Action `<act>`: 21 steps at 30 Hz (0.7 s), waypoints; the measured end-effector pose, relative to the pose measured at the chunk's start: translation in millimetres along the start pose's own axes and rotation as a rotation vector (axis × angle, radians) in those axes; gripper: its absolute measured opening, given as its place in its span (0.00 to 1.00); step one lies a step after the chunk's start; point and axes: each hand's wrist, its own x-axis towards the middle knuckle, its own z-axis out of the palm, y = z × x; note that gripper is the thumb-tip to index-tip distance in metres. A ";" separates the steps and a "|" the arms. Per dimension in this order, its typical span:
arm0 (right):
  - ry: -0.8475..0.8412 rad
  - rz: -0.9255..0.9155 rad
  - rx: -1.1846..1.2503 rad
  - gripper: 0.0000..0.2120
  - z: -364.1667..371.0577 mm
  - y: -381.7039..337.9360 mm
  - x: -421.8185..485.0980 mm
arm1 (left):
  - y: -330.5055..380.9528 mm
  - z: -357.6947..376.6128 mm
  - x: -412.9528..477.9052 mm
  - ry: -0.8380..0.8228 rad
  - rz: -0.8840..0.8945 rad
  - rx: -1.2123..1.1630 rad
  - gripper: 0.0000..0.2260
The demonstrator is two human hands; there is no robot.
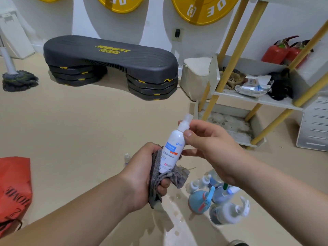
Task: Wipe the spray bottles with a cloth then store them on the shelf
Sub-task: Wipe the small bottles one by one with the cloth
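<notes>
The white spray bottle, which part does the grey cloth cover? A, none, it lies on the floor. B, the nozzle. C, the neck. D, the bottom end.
D: the left hand grips the grey cloth round the bottom end of the white spray bottle; the right hand pinches its neck.

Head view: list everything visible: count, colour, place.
spray bottle: one, white, blue label, between both hands
cloth: one, grey, wrapped round the bottle's base
floor bottles: several, clear, blue, white, floor lower right
shelf: one, white with yellow poles, right
step platform: one, dark grey, by wall
weight plates: three, yellow, wall
mop: one, grey, floor far left
fire extinguishers: two, red, behind the shelf
bag: one, red, lower left
left hand: grips the cloth
right hand: pinches the bottle's neck
</notes>
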 end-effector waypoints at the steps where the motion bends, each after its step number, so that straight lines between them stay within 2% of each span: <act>1: -0.009 0.000 0.001 0.09 -0.6 0.3 -0.3 | -0.8 -0.4 0.3 -0.015 -0.014 0.021 0.16; 4: -0.033 0.003 0.045 0.09 -0.9 0.2 -2.2 | -3.1 -0.1 0.5 0.000 0.013 0.104 0.20; 8: 0.001 0.004 0.105 0.10 2.6 1.8 -2.7 | -3.3 3.2 -4.7 0.168 0.171 0.188 0.19; 11: 0.050 0.039 0.162 0.08 1.8 0.9 0.1 | 2.2 5.0 2.2 0.217 0.303 0.158 0.23; 12: 0.056 0.058 0.192 0.06 1.3 0.4 0.6 | 1.4 3.5 5.9 0.261 0.400 0.218 0.22; 14: 0.036 0.088 0.220 0.04 1.1 0.2 -0.3 | -4.3 -1.5 8.5 0.315 0.686 0.538 0.21; 16: -0.009 0.085 0.194 0.03 3.7 -0.2 -3.4 | -9.3 -2.1 5.8 0.229 0.973 0.864 0.19; 17: -0.031 0.075 0.174 0.05 4.8 0.1 -4.2 | -11.1 -1.7 6.0 0.177 1.060 0.933 0.18; 19: -0.068 0.033 0.119 0.11 7.1 -0.6 -6.0 | -10.2 -3.3 11.1 0.145 1.102 0.895 0.19; 21: -0.080 -0.023 0.091 0.11 6.9 -0.4 -6.4 | -1.4 -5.0 13.0 0.140 0.953 0.734 0.13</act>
